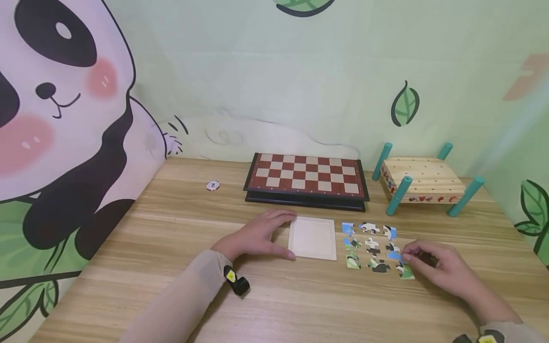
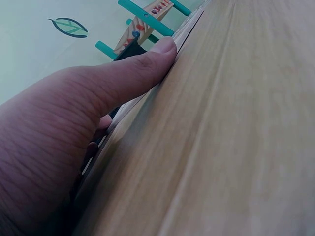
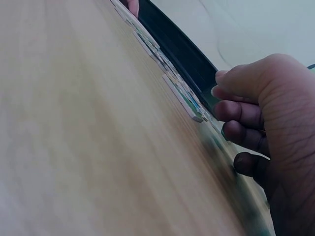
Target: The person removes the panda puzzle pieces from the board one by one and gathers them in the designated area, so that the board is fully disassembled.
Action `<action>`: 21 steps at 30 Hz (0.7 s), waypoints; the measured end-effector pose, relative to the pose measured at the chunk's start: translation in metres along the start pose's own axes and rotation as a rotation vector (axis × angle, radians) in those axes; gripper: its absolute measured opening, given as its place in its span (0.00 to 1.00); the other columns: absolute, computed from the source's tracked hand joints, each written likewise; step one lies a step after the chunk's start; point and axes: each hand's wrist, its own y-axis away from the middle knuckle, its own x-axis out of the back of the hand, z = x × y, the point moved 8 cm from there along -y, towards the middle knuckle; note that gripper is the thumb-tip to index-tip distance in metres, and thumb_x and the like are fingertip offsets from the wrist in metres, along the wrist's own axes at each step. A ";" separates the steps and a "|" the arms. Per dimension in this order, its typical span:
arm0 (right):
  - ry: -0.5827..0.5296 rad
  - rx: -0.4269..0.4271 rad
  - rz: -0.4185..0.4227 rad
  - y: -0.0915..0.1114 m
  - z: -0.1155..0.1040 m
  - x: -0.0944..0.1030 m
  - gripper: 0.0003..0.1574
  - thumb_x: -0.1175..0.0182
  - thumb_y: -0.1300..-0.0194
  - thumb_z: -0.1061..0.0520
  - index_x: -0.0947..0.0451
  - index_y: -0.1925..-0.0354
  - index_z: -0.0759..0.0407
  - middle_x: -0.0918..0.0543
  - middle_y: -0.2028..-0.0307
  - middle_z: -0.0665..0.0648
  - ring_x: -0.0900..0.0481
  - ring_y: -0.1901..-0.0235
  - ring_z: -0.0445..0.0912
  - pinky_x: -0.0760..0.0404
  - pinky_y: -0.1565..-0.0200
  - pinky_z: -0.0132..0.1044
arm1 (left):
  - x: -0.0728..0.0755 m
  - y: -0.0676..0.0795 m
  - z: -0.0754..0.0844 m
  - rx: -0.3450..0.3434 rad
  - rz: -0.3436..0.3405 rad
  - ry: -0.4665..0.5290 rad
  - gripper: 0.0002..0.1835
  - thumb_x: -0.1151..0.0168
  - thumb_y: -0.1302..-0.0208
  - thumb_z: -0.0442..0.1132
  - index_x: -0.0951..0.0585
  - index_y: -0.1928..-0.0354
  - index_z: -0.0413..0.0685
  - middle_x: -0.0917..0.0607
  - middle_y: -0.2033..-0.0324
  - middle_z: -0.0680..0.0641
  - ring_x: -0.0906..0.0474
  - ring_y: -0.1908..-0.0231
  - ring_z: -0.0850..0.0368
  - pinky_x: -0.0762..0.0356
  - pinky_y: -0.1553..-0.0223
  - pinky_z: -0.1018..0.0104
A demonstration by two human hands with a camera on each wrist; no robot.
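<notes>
My left hand point(image 1: 263, 236) rests at the left side of a shallow white square tray point(image 1: 332, 238). Its thumb point(image 2: 142, 66) lies by the near corner, its forefinger by the far one. Right of the tray, several jigsaw puzzle pieces point(image 1: 372, 245) lie apart in rough rows, printed in blue, green, black and white. My right hand point(image 1: 446, 267) is at their right edge, thumb and forefinger tips close together beside a puzzle piece with a blue part point(image 1: 394, 256). Whether they pinch it is unclear. In the right wrist view, the other fingers point(image 3: 241, 113) are bent.
Behind the tray stands a folded chessboard point(image 1: 306, 176) with a red and white top. A small wooden stand with teal legs point(image 1: 422, 178) is at the back right. A poker chip point(image 1: 213, 186) lies to the left. A panda-printed backdrop point(image 1: 274, 85) rises behind the table.
</notes>
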 end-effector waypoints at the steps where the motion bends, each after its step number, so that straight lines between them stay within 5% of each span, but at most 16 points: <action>1: -0.005 0.004 0.007 0.000 0.000 0.000 0.16 0.31 0.39 0.69 0.17 0.62 0.47 0.16 0.67 0.42 0.25 0.72 0.38 0.26 0.71 0.28 | 0.000 0.000 0.000 0.000 0.000 -0.001 0.57 0.38 0.54 0.81 0.37 0.24 0.62 0.38 0.26 0.58 0.45 0.27 0.59 0.44 0.28 0.54; 13: -0.037 0.072 0.052 -0.001 -0.004 0.003 0.20 0.32 0.42 0.74 0.17 0.61 0.50 0.17 0.69 0.44 0.27 0.74 0.38 0.29 0.74 0.28 | -0.002 -0.001 -0.001 -0.019 0.007 0.040 0.57 0.38 0.53 0.81 0.38 0.24 0.61 0.40 0.25 0.58 0.45 0.26 0.54 0.42 0.28 0.48; 21: 0.091 0.013 0.068 -0.010 -0.007 0.010 0.13 0.34 0.35 0.66 0.16 0.52 0.55 0.13 0.58 0.46 0.20 0.58 0.35 0.26 0.54 0.20 | 0.004 0.002 -0.008 0.007 0.012 0.065 0.55 0.34 0.53 0.78 0.37 0.24 0.63 0.39 0.26 0.59 0.43 0.27 0.55 0.41 0.28 0.51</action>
